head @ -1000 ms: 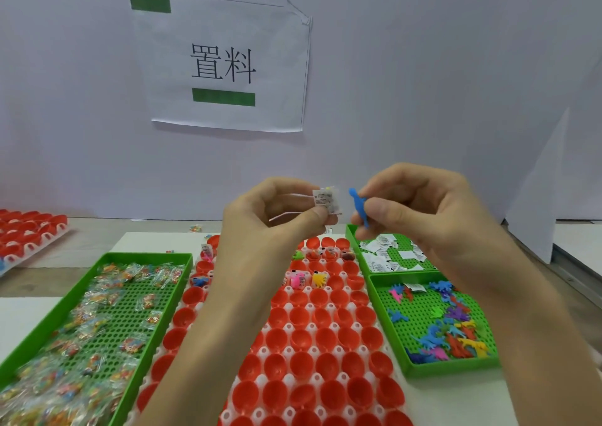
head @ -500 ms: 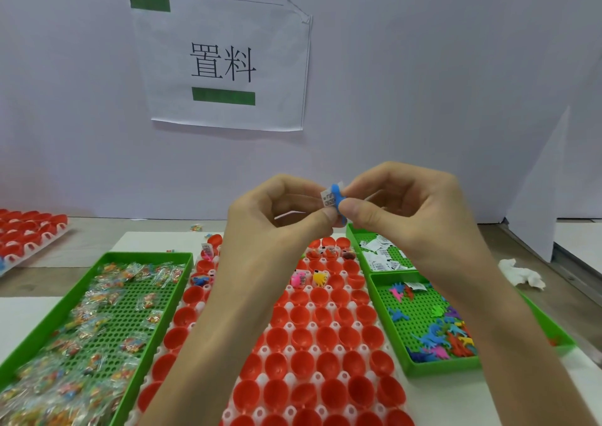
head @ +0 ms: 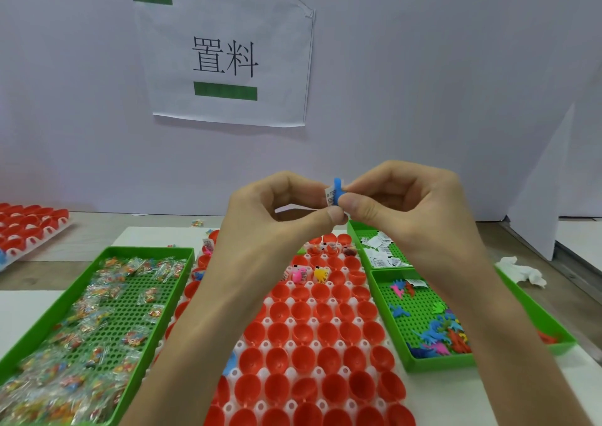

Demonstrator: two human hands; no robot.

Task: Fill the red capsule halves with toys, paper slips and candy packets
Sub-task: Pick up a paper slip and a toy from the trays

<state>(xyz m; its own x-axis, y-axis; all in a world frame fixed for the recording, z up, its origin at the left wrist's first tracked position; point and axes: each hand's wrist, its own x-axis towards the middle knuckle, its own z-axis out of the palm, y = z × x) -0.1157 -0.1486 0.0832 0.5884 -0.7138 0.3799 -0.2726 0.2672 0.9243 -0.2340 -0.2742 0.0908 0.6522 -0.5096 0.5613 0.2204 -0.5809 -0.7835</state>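
Raised above the table, my left hand (head: 277, 210) and my right hand (head: 410, 210) meet fingertip to fingertip. Between them they pinch a small blue toy (head: 338, 191) pressed against a white paper slip (head: 330, 195). Below lies a white rack of red capsule halves (head: 312, 334); a few far ones hold toys and slips, such as a pink toy (head: 298, 275) and a yellow toy (head: 321, 274). The left green tray (head: 153, 315) holds candy packets. On the right, one green tray holds paper slips (head: 379, 253) and another holds coloured toys (head: 436, 331).
A second rack of red capsule halves (head: 29, 227) sits at the far left. A crumpled white tissue (head: 521, 271) lies at the right beside a further green tray (head: 540, 321). A paper sign (head: 224, 57) hangs on the back wall.
My hands have come together: the blue toy in my right hand now lies against the slip in my left. The view has tilted slightly, showing more of the right side.
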